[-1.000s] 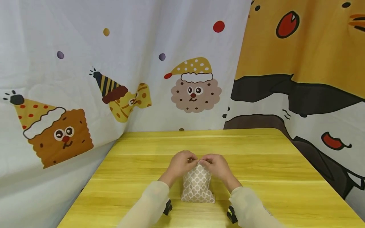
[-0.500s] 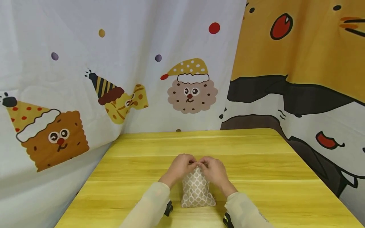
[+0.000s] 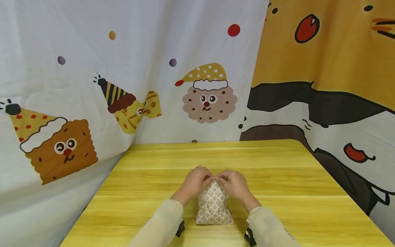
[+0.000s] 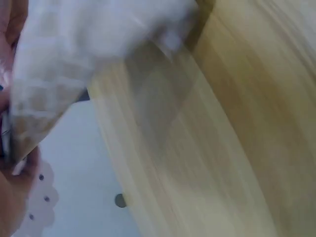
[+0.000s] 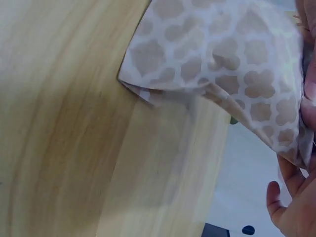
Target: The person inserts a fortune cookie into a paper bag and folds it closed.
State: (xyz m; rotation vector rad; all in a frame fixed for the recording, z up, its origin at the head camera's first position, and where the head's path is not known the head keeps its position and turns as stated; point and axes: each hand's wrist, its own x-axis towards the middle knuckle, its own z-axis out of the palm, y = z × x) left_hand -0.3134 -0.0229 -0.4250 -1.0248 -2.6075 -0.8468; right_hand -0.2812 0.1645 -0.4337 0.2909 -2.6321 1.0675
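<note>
A small beige pouch (image 3: 214,206) with a white lattice print stands upright in front of me, its base low over or on the table. My left hand (image 3: 194,181) pinches the left side of its gathered top between thumb and fingers. On the other side, my right hand (image 3: 236,186) pinches the same top edge, the fingertips of both hands almost meeting. The wrist views show the pouch's printed fabric (image 5: 222,54) bulging below the fingers, blurred in the left one. Its mouth and whatever is inside are hidden.
The yellow wood-grain table (image 3: 154,156) spreads around the pouch on all sides. Behind it hangs a white curtain (image 3: 148,44) with cartoon prints, meeting an orange, black and white cloth (image 3: 287,61) at the right. Dark straps (image 3: 250,236) show under the wrists.
The head view has shifted slightly, and the hands and pouch sit a little lower in it. Both hands keep their pinch on the top, with only small finger movements.
</note>
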